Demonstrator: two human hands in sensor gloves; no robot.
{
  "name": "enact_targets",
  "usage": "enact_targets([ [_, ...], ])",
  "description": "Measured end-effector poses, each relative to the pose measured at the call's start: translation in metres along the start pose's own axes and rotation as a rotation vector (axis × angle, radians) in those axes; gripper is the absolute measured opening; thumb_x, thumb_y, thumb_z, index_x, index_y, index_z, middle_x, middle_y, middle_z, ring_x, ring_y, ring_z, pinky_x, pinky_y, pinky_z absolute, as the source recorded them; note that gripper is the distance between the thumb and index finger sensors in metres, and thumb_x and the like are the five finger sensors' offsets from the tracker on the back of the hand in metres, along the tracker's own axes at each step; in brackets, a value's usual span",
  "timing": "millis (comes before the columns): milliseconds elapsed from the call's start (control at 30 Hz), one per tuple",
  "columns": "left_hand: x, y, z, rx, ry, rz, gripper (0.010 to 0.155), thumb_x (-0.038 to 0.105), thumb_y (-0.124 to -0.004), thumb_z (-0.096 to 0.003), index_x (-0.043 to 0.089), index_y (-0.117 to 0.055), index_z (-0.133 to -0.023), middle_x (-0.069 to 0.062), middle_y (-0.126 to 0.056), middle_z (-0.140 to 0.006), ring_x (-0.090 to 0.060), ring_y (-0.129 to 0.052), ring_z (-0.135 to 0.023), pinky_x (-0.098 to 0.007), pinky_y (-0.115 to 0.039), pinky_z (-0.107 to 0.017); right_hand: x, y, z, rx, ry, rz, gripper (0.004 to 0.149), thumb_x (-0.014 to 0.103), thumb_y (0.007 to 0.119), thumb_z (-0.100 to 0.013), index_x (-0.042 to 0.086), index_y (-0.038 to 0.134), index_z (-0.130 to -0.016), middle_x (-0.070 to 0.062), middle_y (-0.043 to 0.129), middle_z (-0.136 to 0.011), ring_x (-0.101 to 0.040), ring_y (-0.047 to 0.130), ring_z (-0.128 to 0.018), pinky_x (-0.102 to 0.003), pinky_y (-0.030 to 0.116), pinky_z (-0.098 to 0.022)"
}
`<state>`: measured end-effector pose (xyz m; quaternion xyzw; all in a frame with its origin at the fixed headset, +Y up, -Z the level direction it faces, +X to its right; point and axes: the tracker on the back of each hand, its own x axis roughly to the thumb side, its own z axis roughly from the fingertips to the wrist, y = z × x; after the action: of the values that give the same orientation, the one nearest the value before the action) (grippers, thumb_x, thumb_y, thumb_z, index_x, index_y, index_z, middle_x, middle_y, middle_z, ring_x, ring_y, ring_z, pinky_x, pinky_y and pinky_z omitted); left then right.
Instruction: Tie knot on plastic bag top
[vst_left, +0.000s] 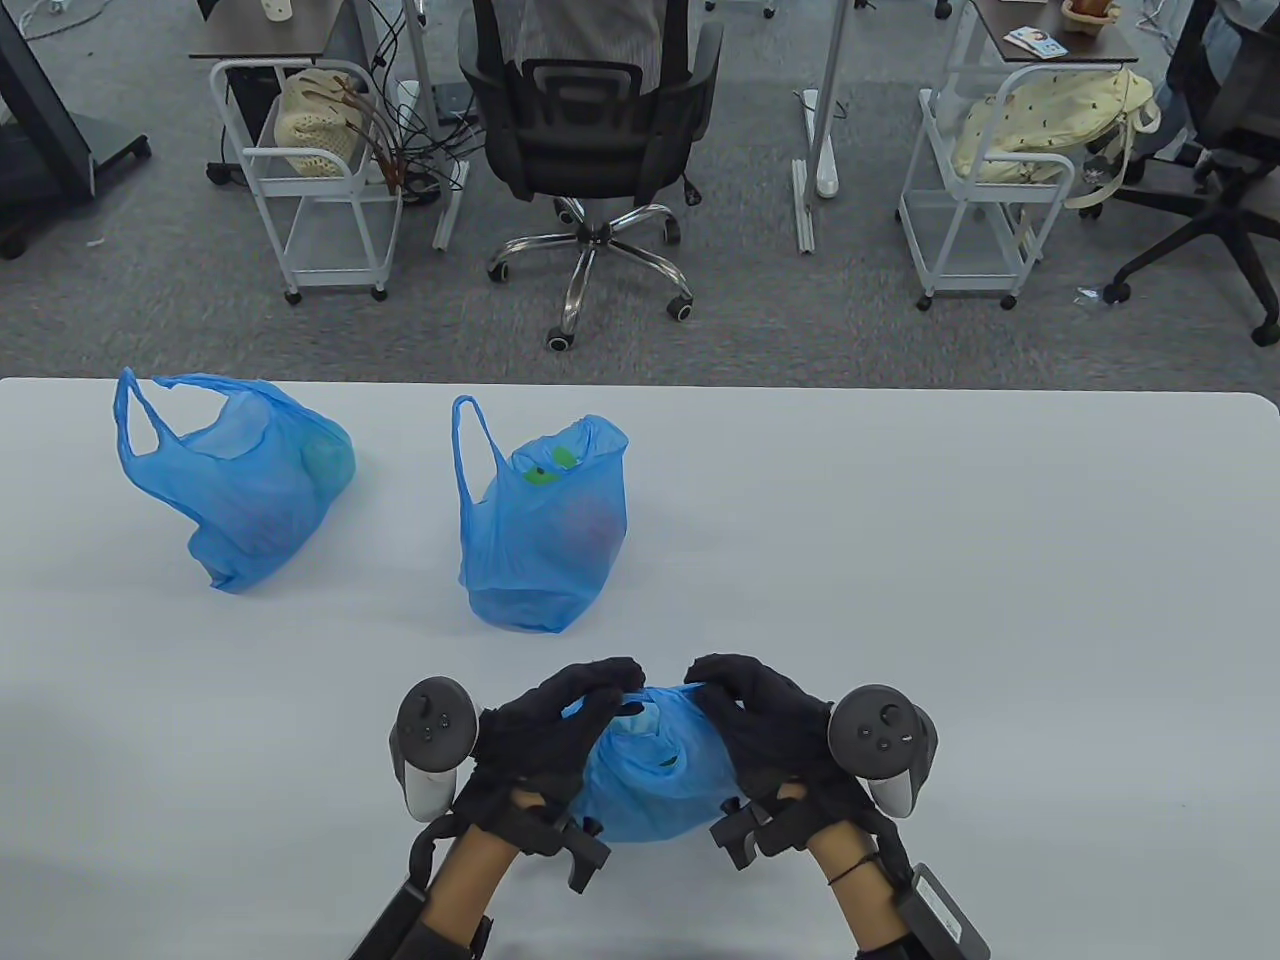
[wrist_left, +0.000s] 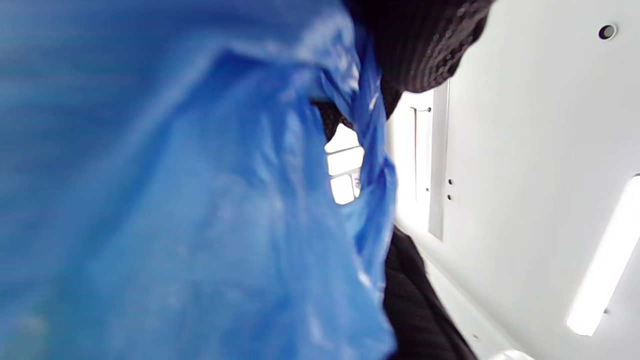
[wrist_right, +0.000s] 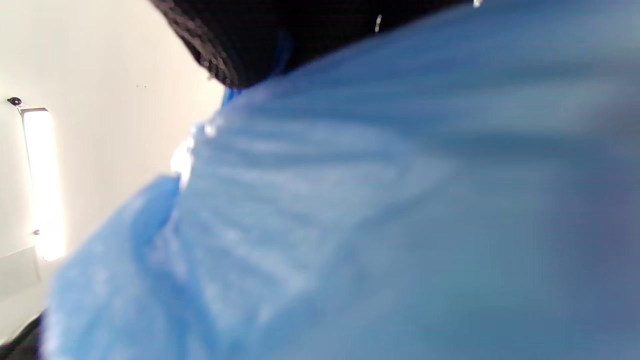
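A blue plastic bag (vst_left: 650, 785) with something green inside sits at the table's near edge between my hands. My left hand (vst_left: 560, 720) grips the bag's top from the left. My right hand (vst_left: 755, 705) grips it from the right. The fingertips of both hands nearly meet over the bag's twisted top (vst_left: 660, 695). In the left wrist view the blue plastic (wrist_left: 200, 200) fills most of the frame under my gloved fingers (wrist_left: 420, 45). In the right wrist view the plastic (wrist_right: 375, 210) is blurred and close, under the glove (wrist_right: 260, 35).
Two more blue bags with open handles stand on the white table (vst_left: 1000, 600): one at far left (vst_left: 250, 480), one in the middle (vst_left: 545, 530) holding green items. Beyond the far edge are an office chair (vst_left: 595, 130) and white carts (vst_left: 320, 180).
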<state>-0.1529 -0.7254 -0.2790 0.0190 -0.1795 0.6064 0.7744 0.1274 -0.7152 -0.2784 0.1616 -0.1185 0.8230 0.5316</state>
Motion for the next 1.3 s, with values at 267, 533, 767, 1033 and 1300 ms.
enact_targets([
  [267,-0.004,0.015,0.001,0.107,0.085,-0.160,0.042,0.041,-0.072,-0.0503,0.023,-0.092,-0.083,-0.007,-0.101,-0.080,-0.033,-0.105,-0.067,-0.060,-0.068,-0.065,-0.009,-0.014,-0.003,-0.052,0.018,0.158,0.037,0.030,0.079,-0.047,0.011,0.084,-0.078,-0.012,0.096,-0.068,-0.042,0.094,-0.070,-0.068,0.065,-0.053],
  [533,-0.019,0.029,-0.001,0.100,0.218,-0.284,0.041,0.041,-0.073,-0.0499,0.023,-0.092,-0.081,-0.007,-0.102,-0.079,-0.033,-0.105,-0.067,-0.059,-0.069,-0.063,-0.027,-0.025,-0.006,-0.026,0.075,0.305,0.037,0.030,0.079,-0.047,0.010,0.085,-0.077,-0.012,0.097,-0.065,-0.042,0.096,-0.067,-0.068,0.066,-0.052],
  [767,-0.024,0.041,-0.002,0.113,0.314,-0.599,0.040,0.041,-0.072,-0.0489,0.023,-0.095,-0.076,-0.005,-0.105,-0.071,-0.031,-0.108,-0.061,-0.057,-0.074,-0.060,-0.042,-0.028,-0.008,0.068,0.146,0.496,0.037,0.029,0.078,-0.047,0.009,0.085,-0.076,-0.012,0.097,-0.064,-0.042,0.096,-0.067,-0.068,0.066,-0.052],
  [1033,-0.035,0.046,-0.003,0.018,0.345,-0.594,0.040,0.043,-0.071,-0.0493,0.026,-0.093,-0.077,-0.002,-0.105,-0.070,-0.028,-0.108,-0.061,-0.055,-0.074,-0.061,-0.050,-0.034,-0.007,0.050,0.181,0.578,0.037,0.031,0.077,-0.046,0.009,0.086,-0.075,-0.010,0.098,-0.060,-0.041,0.097,-0.064,-0.067,0.068,-0.051],
  [1300,-0.042,0.046,-0.003,-0.035,0.288,-0.424,0.040,0.045,-0.070,-0.0503,0.028,-0.089,-0.081,-0.002,-0.102,-0.076,-0.028,-0.105,-0.068,-0.058,-0.070,-0.066,-0.015,-0.031,-0.002,-0.185,-0.029,0.342,0.037,0.033,0.084,-0.046,0.012,0.088,-0.076,-0.010,0.103,-0.064,-0.039,0.101,-0.065,-0.064,0.072,-0.050],
])
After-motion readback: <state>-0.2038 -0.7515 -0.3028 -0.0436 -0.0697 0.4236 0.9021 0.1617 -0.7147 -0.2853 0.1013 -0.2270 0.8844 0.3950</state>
